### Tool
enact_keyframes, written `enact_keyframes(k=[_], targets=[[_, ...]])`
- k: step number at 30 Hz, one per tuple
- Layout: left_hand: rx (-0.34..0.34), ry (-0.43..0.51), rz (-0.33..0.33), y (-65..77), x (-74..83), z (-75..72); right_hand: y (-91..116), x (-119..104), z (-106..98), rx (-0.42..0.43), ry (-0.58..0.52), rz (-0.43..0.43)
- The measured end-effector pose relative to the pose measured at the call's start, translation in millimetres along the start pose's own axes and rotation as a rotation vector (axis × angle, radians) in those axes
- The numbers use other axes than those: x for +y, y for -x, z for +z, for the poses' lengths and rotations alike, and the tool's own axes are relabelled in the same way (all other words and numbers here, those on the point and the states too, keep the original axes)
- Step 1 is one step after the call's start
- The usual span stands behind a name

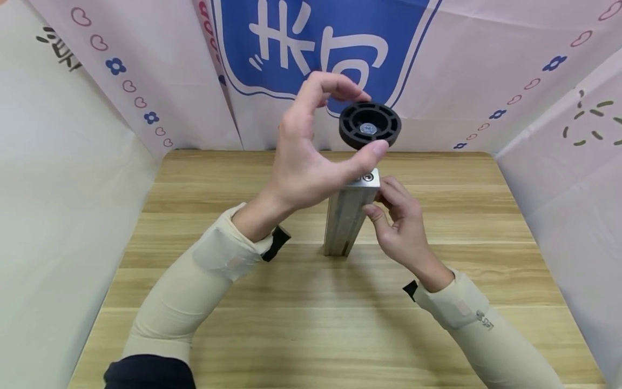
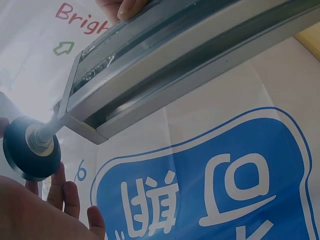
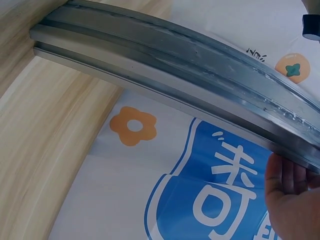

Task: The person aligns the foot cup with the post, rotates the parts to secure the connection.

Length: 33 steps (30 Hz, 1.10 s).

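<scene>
An aluminium profile stands upright on the table, with a metal end plate on top. Above the plate is a black round levelling foot with a bolt head at its centre. In the left wrist view, a threaded stud joins the foot to the plate. My left hand holds the foot by its rim, thumb on the near side and a fingertip on the far side. Lower down, my right hand grips the profile near its upper end, also seen in the right wrist view with its fingers against the profile's edge.
The wood-grain table reaches back to a printed cloth backdrop. White cloth walls, one at the left and one at the right, stand along the table's sides. A black wrist mount juts from the left cuff.
</scene>
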<state>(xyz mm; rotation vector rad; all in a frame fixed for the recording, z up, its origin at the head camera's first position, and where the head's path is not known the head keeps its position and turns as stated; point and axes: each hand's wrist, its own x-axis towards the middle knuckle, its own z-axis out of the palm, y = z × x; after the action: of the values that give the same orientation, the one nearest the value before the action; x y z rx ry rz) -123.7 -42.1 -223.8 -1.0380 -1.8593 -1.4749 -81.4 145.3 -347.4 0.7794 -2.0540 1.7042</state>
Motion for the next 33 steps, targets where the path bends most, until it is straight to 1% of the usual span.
enact_keyframes(k=[2, 4, 11, 15, 17, 19, 24, 26, 29, 33], targets=[[-0.017, 0.036, 0.021, -0.2, -1.0, -1.6, -0.4, -0.6, 0.6, -0.002, 0.001, -0.001], [-0.033, 0.076, 0.02, -0.3, -2.0, -2.0, -0.7, -0.8, 0.8, -0.001, 0.002, -0.001], [-0.102, 0.204, -0.025, -0.6, -5.7, 0.2, -0.2, -0.2, 1.7, 0.013, 0.011, 0.008], [-0.123, 0.232, -0.025, 0.0, -7.0, 0.1, 0.2, 0.6, 2.0, 0.021, 0.016, 0.015], [-0.12, 0.221, -0.025, 0.5, -7.0, -0.2, 0.2, 0.7, 1.6, 0.017, 0.018, 0.016], [-0.102, 0.185, -0.029, 1.0, -6.1, -0.4, -0.1, 0.2, 1.2, 0.01, 0.012, 0.012], [-0.028, 0.028, -0.064, 2.9, -2.4, -0.8, -0.8, -0.2, 0.4, -0.004, 0.002, -0.004], [-0.001, -0.015, -0.073, 3.0, -1.7, -0.5, -0.9, 0.1, 0.0, -0.008, 0.004, -0.005], [0.024, -0.048, -0.075, 2.0, -1.2, -0.3, -1.1, -0.2, -0.5, -0.012, 0.009, -0.001], [0.029, -0.054, -0.074, 0.4, -1.3, -1.3, -1.5, -0.5, -0.1, -0.011, 0.008, 0.002]])
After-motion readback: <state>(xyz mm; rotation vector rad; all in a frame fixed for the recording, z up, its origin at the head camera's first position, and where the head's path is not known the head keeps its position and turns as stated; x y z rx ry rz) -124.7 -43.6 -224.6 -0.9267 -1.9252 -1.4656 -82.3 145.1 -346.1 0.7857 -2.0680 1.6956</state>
